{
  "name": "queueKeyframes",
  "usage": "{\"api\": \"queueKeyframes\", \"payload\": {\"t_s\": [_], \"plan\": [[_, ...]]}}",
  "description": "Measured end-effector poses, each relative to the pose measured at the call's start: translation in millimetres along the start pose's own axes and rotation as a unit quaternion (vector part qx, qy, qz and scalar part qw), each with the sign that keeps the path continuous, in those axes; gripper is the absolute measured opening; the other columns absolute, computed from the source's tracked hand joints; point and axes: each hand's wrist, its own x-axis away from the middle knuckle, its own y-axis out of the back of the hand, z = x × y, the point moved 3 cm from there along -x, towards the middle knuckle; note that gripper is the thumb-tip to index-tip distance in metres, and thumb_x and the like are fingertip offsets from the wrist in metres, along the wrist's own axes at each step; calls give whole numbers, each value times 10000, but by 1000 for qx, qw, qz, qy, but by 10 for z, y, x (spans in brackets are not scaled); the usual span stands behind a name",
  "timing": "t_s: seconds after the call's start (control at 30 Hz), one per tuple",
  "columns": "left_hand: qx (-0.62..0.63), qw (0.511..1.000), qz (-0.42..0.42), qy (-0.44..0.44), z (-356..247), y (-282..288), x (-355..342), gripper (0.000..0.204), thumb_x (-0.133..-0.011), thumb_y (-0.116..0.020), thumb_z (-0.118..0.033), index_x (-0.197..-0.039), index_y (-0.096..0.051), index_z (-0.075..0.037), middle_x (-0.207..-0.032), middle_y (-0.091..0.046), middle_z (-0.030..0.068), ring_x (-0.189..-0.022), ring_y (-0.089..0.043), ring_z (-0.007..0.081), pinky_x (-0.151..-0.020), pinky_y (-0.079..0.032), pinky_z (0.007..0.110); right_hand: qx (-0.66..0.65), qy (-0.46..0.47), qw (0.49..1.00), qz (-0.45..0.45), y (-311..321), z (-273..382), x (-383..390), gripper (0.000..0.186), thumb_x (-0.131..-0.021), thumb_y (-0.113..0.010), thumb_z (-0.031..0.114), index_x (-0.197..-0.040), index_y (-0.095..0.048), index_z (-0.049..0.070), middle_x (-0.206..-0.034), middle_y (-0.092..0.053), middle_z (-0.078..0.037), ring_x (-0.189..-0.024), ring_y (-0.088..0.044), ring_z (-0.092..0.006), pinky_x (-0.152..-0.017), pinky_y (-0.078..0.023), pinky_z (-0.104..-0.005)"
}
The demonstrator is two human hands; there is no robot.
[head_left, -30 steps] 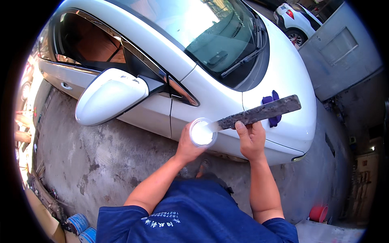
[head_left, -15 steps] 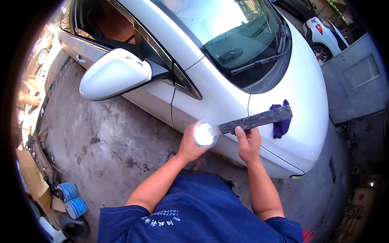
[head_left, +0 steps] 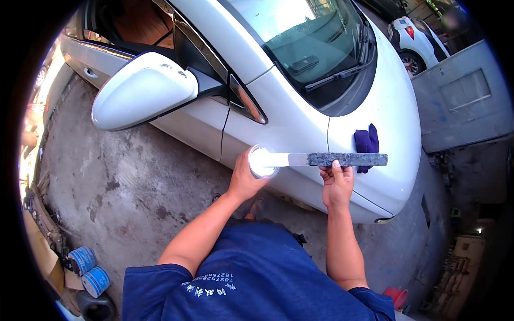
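Left grip (head_left: 245, 182) curled around a clear cup (head_left: 265, 175) of white liquid. Right grip (head_left: 338, 187) pinching a flat, dark-crusted stirring stick (head_left: 347, 159) between thumb and fingers; its white-coated end extends leftward from this grip to the cup's mouth. Beyond the right grip, a purple cloth (head_left: 366, 141) lies on the white car (head_left: 396, 107).

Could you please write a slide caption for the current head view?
Beside a white car, the left hand holds a cup of white material; the right hand holds a flat, white-ended stick.
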Motion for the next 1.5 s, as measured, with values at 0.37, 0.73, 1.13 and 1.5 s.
{"api": "queueKeyframes", "payload": {"t_s": [0.37, 0.73, 1.13, 1.5], "plan": [[9, 999, -14, 40, 128, 83, -6, 718, -686, -827, -157, -1293, -470, -17, -1235, -565, 156, -1173, -552, 308, -1008, -433, 398, -27, -27, 999, -32, -18, -306, 139, 161, -968, -598, 140, -1077, -504, 68, -948, -646, -57, -829, -655, -181, -715, -518, -298], [30, 998, -28, 55, 310, 171, 22, 781, -694, -843, -216, -1336, -437, -32, -1252, -555, 167, -1175, -528, 349, -1009, -423, 427, -46, -35, 998, -24, -218, -500, 220, 162, -965, -609, 152, -1088, -529, 84, -962, -648, -48, -847, -650, -181, -730, -517, -302], [21, 997, -63, 45, 374, 397, -3, 775, -681, -841, -183, -1330, -442, -39, -1247, -562, 161, -1171, -535, 334, -1003, -428, 422, 107, 63, 989, 78, -851, -204, 95, 242, -959, -626, 148, -1150, -540, 27, -987, -638, -48, -846, -614, -132, -768, -501, -278], [-45, 994, -87, 42, 453, 642, 2, 767, -657, -836, -161, -1323, -476, -40, -1261, -567, 153, -1188, -529, 333, -1026, -411, 415, 141, -9, 985, 100, -1258, -601, 29, 195, -964, -605, 129, -1104, -530, 15, -963, -648, -72, -796, -640, -144, -719, -520, -279]]}}
